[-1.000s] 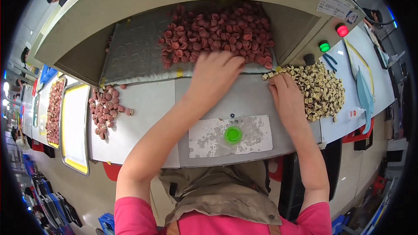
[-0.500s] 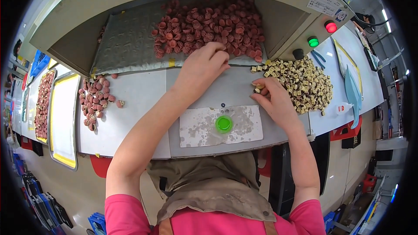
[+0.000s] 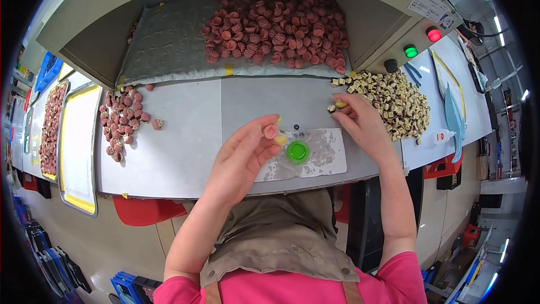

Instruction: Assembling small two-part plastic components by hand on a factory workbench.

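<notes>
My left hand (image 3: 239, 157) is over the table's middle, pinching a hollow pink raspberry-shaped shell (image 3: 270, 131) between its fingertips, which wear yellow finger covers. To the right, my right hand (image 3: 365, 126) pinches a small cream-and-dark square piece (image 3: 331, 109), partly hidden by the fingers. Beside that hand spreads a heap of similar squares (image 3: 396, 104). A bright green round pot (image 3: 297, 151) sits between my hands on a stained white board (image 3: 333, 157). Under the hood lies a large pile of pink shells (image 3: 275, 31).
At left, several raspberry-shaped pieces (image 3: 125, 115) lie near a yellow-edged tray (image 3: 79, 152). The beige hood (image 3: 382, 28) arches over the far side, with red and green lights (image 3: 410, 51). A white bottle (image 3: 442, 137) and a blue cloth (image 3: 454, 115) are at right.
My left hand has come back from the shell pile toward me, bringing one pink shell. My right hand has barely moved and keeps its square piece.
</notes>
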`<move>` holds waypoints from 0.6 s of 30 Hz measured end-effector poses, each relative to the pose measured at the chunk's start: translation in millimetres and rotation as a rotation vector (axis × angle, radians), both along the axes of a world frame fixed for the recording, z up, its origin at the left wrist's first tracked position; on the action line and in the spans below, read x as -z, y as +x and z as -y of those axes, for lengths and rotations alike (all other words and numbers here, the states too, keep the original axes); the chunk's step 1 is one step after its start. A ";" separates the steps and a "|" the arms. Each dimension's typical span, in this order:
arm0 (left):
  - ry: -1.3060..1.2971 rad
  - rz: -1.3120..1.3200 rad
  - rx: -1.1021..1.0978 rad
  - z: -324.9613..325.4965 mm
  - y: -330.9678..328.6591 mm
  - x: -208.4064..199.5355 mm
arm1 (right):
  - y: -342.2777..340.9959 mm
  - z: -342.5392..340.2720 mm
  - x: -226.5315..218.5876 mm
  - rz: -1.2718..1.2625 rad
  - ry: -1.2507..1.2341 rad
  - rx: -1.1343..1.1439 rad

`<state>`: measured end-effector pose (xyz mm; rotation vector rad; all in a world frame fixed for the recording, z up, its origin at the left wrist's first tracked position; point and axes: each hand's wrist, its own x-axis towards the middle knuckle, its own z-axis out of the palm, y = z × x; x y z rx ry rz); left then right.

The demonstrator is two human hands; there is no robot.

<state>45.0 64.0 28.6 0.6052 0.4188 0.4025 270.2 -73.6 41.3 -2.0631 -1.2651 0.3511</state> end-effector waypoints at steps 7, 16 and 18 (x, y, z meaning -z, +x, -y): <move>-0.038 0.065 0.061 -6.0 -12.4 18.0 | -14.3 -8.6 1.2 0.165 -0.047 0.015; 0.034 0.043 0.042 -1.6 -16.8 25.1 | -38.8 -4.5 -19.9 -0.122 -0.034 -0.038; 0.055 0.022 0.028 2.0 -17.9 28.0 | -57.6 -3.3 -20.8 -0.138 -0.040 -0.102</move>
